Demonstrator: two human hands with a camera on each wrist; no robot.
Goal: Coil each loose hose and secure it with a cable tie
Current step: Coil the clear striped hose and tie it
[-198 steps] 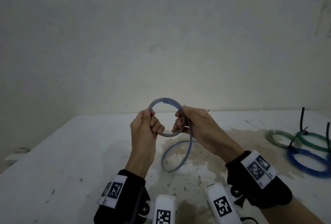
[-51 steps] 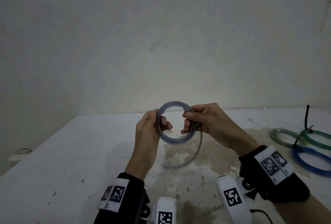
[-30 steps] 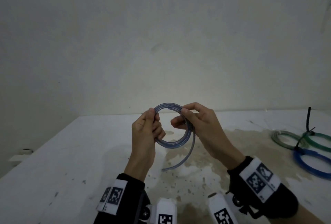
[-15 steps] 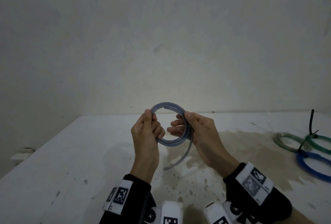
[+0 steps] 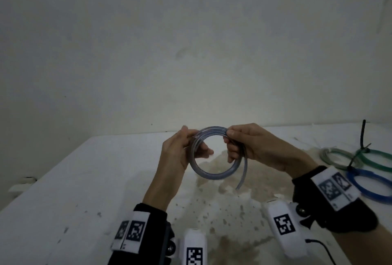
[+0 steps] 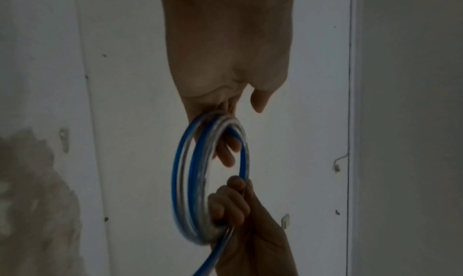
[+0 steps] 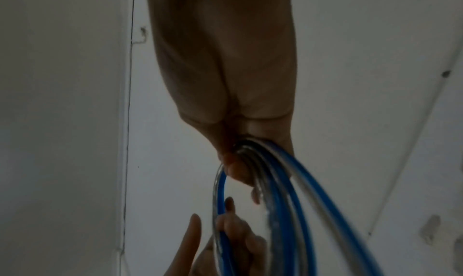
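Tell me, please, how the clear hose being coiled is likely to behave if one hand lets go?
The clear hose probably springs open: both the left hand and right hand pinch the loops together. Its free tail holds a curve rather than drooping, suggesting springy stiffness. It looks light, held aloft by fingertips.

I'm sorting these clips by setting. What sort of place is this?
Probably a bare workroom or utility space, not a home kitchen: a stained white table against a plain scuffed wall, with tied hose coils set aside at its right.

Hose [image 5: 214, 174] clear glossy plastic; table [image 5: 63, 190] matt, stained.
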